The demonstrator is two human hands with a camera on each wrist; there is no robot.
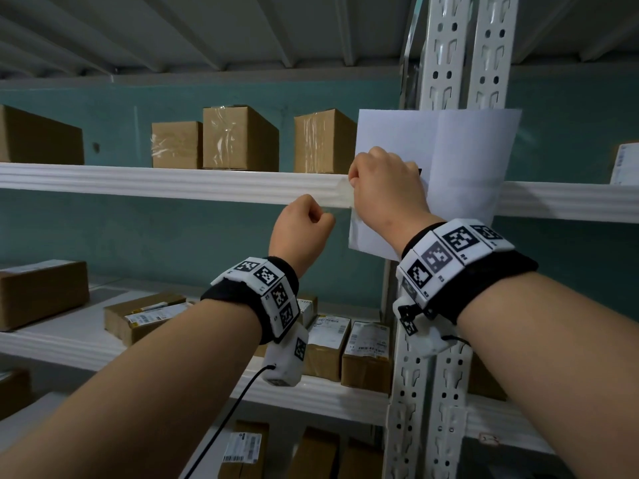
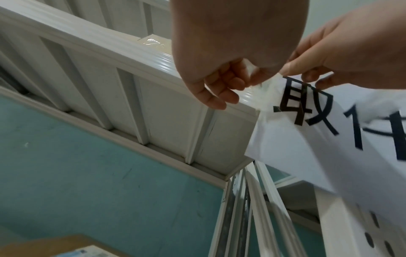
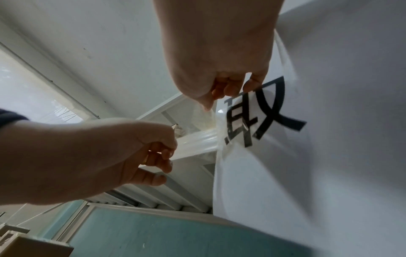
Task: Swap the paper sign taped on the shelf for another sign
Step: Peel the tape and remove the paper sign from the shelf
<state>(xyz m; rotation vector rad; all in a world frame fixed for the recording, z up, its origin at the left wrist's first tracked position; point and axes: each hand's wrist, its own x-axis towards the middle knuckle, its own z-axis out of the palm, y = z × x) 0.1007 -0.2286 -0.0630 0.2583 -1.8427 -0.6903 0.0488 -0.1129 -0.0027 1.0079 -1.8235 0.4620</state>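
A white paper sign [image 1: 460, 160] with large black characters [image 2: 307, 106] hangs in front of the white shelf beam [image 1: 173, 183] and the upright post. A strip of clear tape [image 1: 337, 202] runs from the sign's left edge along the beam. My left hand [image 1: 304, 224] pinches the tape's left end [image 3: 189, 144] with curled fingers. My right hand [image 1: 383, 181] pinches the sign's left edge [image 3: 228, 104] where the tape [image 2: 263, 93] joins it. The sign's left side stands off the beam.
Cardboard boxes [image 1: 238, 138] stand on the shelf behind the beam, and more labelled boxes [image 1: 366, 354] sit on the shelf below. The perforated white uprights [image 1: 463, 53] rise behind the sign. A teal wall [image 1: 173, 236] closes the back.
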